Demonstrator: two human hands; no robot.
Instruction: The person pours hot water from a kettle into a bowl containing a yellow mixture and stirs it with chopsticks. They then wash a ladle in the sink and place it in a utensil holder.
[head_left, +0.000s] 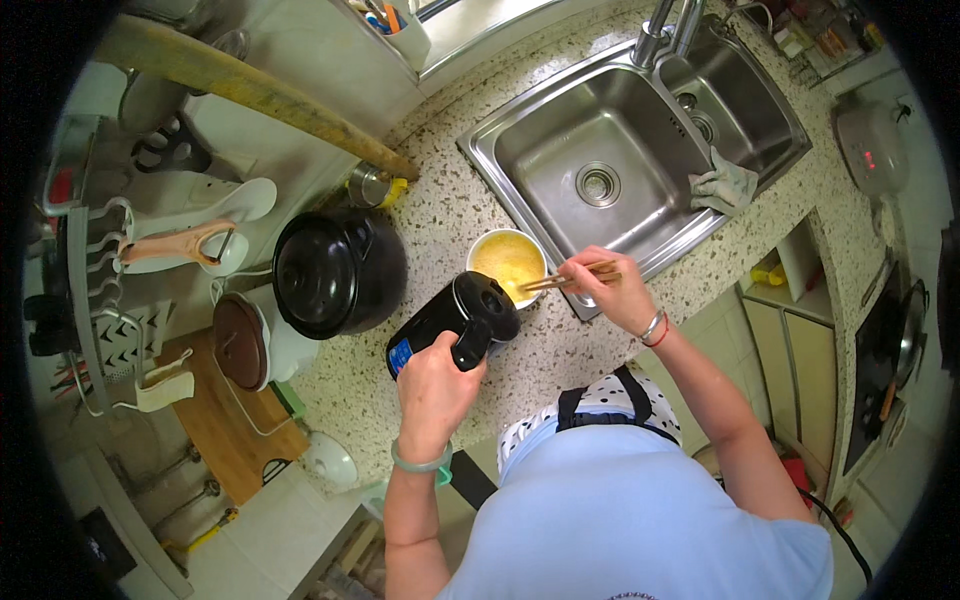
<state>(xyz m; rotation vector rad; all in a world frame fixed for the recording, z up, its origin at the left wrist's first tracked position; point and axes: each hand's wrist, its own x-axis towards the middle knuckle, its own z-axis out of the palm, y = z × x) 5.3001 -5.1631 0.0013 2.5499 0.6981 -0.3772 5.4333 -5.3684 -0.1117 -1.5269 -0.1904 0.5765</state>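
My left hand [437,392] is closed round the handle of a black electric kettle [430,322]. The kettle is tipped so its top end leans over the near left rim of a white bowl [507,232]. Frothy yellow liquid, looking like beaten egg [503,256], fills much of the bowl. Whether water runs from the spout cannot be made out. From the right, my right hand [618,292] grips a pair of wooden chopsticks [560,281], their tips down in the yellow liquid. The bowl stands on the speckled counter [350,385].
Right of the bowl is a steel double sink [560,150] with a glove-like cloth [724,185] over its edge. A black lidded pot [338,272] stands left of the kettle. Further left are a brown-lidded pot [240,340], a wooden board [235,420] and hanging utensils [190,240].
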